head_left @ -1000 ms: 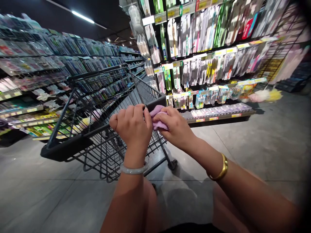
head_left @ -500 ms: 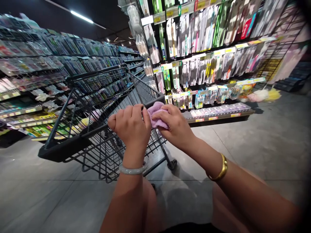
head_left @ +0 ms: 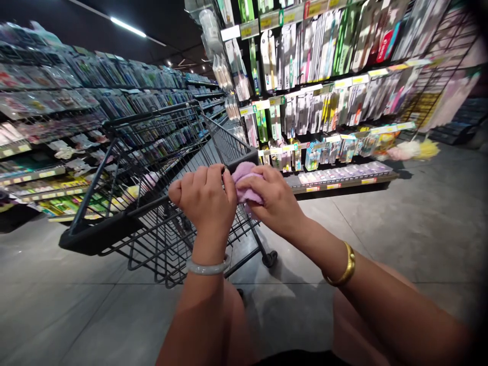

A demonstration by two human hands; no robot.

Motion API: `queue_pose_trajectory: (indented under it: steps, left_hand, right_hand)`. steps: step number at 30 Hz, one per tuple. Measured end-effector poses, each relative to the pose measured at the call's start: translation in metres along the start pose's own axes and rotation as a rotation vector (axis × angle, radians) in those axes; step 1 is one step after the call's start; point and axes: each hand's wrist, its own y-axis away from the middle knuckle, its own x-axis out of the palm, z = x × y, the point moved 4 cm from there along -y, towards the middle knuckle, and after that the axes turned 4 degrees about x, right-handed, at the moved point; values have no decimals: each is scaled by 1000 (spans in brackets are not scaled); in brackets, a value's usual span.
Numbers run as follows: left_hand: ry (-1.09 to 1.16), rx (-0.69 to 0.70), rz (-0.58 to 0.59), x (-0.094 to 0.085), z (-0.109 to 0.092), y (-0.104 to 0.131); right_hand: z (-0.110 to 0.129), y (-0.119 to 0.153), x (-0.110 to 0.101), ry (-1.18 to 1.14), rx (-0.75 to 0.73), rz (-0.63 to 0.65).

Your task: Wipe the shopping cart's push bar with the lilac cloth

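A black wire shopping cart (head_left: 95, 239) stands in front of me, turned at an angle. My left hand (head_left: 208, 195), with a pale bangle at the wrist, is closed around the cart's top rail. Just to its right, my right hand (head_left: 272, 190) grips a crumpled lilac cloth (head_left: 246, 185) and presses it around the same rail, close to the corner. A gold bangle is on the right forearm. The cloth touches or nearly touches the left thumb and hides the rail beneath it.
A rack of packaged toothbrushes (head_left: 312, 112) rises beyond the cart on the right. Long shelves of hanging packets (head_left: 129, 76) run along the left. Grey floor tiles (head_left: 366, 223) lie around the cart, and a cart wheel (head_left: 270, 259) rests below my right hand.
My right hand has shifted its grip very slightly, and the cloth's folds sit a little differently. The left hand and the cart look nearly unchanged.
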Motion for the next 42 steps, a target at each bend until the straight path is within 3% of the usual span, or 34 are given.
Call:
queue_pose_trajectory:
  steps: [5,11,18,25,32,39,42]
  left_hand:
    - [6,0,0,-1,-1,0]
    - [15,-4,-17,-1,-1,0]
    - [-22,23,-21,-2,-1,0]
    - [-10,26,-38,-3,-1,1]
    - [-40,19,8,-3,-1,0]
    - [12,12,-9,-1,0,0]
    - [-2,18,-10,-2,0,0]
  right_hand:
    - [-9,-8,-21,9,5,-181]
    - [-7,-3,-4,8,35,37]
    - [-10,-7,-16,-3,17,-99]
    - [-7,-4,-4,-38,-5,1]
    - [-16,-10,-24,-55,21,-292]
    - [-9,-3,3,-46,19,-15]
    - [-1,-1,4,-67,-19,2]
